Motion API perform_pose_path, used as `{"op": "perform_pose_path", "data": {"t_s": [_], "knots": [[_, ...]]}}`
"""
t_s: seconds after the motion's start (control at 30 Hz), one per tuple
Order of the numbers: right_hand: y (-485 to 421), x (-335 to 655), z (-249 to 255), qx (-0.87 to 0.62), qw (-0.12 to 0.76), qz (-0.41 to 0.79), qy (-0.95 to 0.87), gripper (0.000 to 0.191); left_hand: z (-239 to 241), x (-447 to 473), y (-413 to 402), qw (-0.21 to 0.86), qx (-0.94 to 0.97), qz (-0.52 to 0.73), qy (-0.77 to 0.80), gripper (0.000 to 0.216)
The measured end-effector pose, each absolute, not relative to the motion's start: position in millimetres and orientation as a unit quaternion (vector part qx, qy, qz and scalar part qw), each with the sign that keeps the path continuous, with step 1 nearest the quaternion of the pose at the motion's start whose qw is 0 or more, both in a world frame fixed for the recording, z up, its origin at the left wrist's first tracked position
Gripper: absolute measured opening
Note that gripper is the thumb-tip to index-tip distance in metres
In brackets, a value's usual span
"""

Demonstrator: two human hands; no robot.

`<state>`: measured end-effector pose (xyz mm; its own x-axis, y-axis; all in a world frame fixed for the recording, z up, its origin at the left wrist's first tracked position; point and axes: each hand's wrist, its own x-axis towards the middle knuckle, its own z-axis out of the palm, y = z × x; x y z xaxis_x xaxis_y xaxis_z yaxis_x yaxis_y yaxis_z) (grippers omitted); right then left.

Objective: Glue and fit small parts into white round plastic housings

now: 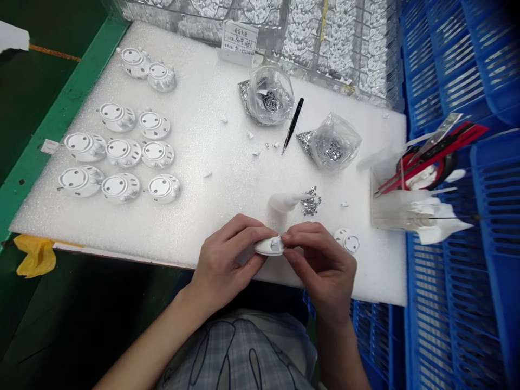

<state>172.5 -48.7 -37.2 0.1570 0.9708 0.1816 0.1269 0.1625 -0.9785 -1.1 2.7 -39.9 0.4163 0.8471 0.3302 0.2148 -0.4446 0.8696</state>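
Observation:
My left hand [227, 252] is closed on a small white moulded figure with an oval base [270, 246], just above the front of the foam-topped table. At the figure's right end, the thumb and fingertips of my right hand [320, 257] pinch it; whether a tiny part is also between them is hidden. Just beyond my hands lies a white dropper bottle [282, 202], its nozzle beside a pile of small silver pieces [311, 201]. Another white figure [346, 240] rests partly behind my right hand.
Several white figures [121, 153] stand in rows at left. Bags of silver parts [270, 97] [335, 143] flank black tweezers [293, 125]. A clear holder [385, 214] with red-handled tools stands right, beside blue crates [442, 271]. Clear trays [337, 43] line the back.

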Motion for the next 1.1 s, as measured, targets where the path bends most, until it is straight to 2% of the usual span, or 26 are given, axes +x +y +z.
{"op": "perform_pose_path", "data": {"t_s": [0.57,0.83,1.1], "knots": [[-51,174,-41,-0.513,0.555,0.399,-0.519,0.029,-32,-1,6,0.427,0.734,0.386,0.361,0.017],[-50,174,-40,-0.528,0.548,0.391,-0.518,0.021,-31,-2,8,0.446,0.728,0.379,0.358,0.015],[-51,174,-41,-0.521,0.553,0.394,-0.517,0.026,-29,-2,10,0.464,0.721,0.368,0.359,0.011]]}}
